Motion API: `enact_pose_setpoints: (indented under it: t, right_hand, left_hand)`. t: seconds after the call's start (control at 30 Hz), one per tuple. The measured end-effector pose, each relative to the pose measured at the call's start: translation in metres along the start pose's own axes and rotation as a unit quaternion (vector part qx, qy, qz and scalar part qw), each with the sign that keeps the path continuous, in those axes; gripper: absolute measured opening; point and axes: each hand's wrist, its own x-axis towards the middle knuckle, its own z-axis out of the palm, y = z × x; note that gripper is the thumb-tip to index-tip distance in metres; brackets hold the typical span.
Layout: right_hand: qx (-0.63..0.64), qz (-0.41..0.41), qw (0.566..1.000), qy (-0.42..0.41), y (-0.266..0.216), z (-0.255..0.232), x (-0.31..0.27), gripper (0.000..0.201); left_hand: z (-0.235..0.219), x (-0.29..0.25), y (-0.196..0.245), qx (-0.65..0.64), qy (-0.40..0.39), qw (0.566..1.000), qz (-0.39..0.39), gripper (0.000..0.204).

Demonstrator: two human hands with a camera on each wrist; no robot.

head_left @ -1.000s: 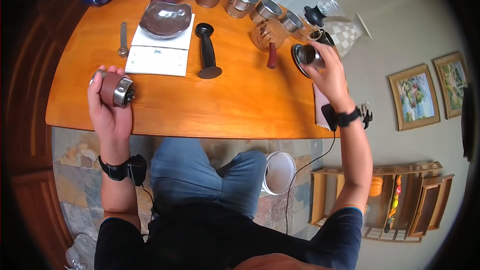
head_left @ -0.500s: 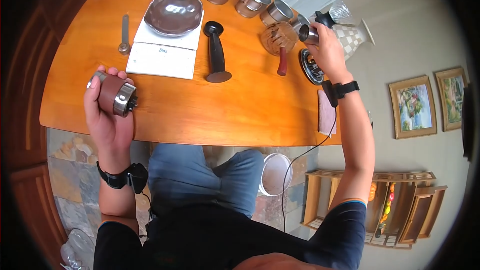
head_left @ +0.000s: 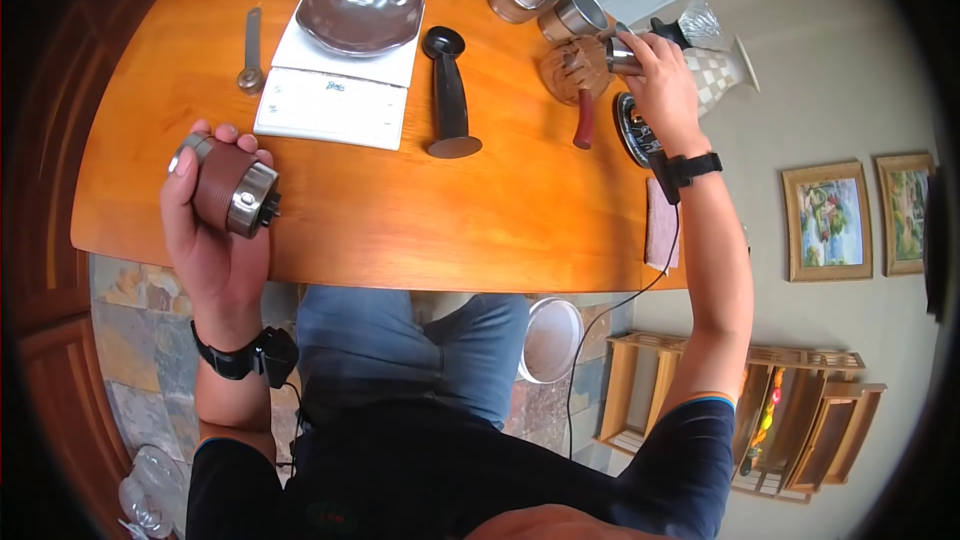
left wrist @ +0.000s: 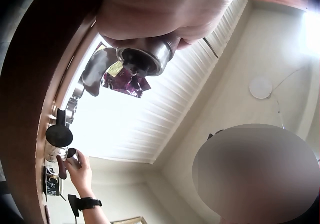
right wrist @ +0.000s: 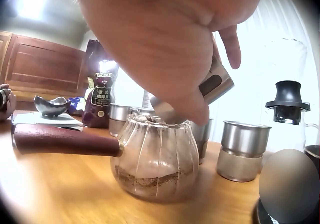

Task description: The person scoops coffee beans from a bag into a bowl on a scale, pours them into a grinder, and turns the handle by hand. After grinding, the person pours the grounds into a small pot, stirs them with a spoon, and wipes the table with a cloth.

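The purple bag (right wrist: 101, 93) reads "咖啡豆"; the white scale's (head_left: 330, 112) marking is illegible.

**Browns and silvers on an orange-brown tabletop (head_left: 400, 220)**

From my remote feed I pick out a red-brown band (head_left: 222, 183) around a silver grinder (head_left: 250, 198), a plain silver cup (head_left: 622, 58) and a clear glass pot (right wrist: 160, 159) with a dark red handle (head_left: 584, 120). I also see a glossy dark-brown bowl (head_left: 360, 10), a white scale (head_left: 330, 110), a black-handled tool (head_left: 450, 100), a pale pink cloth (head_left: 661, 225), a vase (head_left: 715, 80) checked in white and beige, blue jeans (head_left: 400, 340) and a black shirt (head_left: 400, 470).
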Motion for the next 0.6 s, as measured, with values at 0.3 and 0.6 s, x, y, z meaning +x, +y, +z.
enact_pose_setpoints:
  t: [0.3, 0.6]
  right_hand:
    - [-0.012, -0.009, 1.0, -0.005, -0.012, 0.002, 0.0, 0.053]
    - [0.052, 0.008, 0.999, 0.004, -0.022, 0.0, -0.003, 0.05]
  left_hand:
    - [0.001, 0.0, -0.001, 0.002, 0.014, 1.0, 0.004, 0.03]
    - [0.002, 0.0, -0.001, 0.015, 0.011, 1.0, 0.001, 0.031]
